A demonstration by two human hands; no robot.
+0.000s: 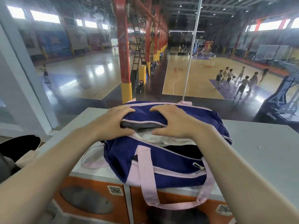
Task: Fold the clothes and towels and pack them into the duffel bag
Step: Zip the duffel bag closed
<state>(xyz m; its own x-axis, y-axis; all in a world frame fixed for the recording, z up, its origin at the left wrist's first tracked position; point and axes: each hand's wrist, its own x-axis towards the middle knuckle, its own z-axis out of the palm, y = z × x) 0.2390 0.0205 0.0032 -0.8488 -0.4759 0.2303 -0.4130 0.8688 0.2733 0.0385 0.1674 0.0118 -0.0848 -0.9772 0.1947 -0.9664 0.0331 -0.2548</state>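
While both hands [113, 122] [174, 122] grip its far flap, duffel bag [169, 167] overhangs ledge [258, 143].

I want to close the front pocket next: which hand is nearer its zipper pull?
Right. The right hand grips the bag's top flap above the zipper pull; the left hand grips the flap farther left.

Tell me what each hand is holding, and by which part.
Both the left hand and the right hand grip the duffel bag by the far flap of its open top, along the pink-edged zipper.

duffel bag [161, 162] on counter [258, 151] (towels [155, 139] inside)
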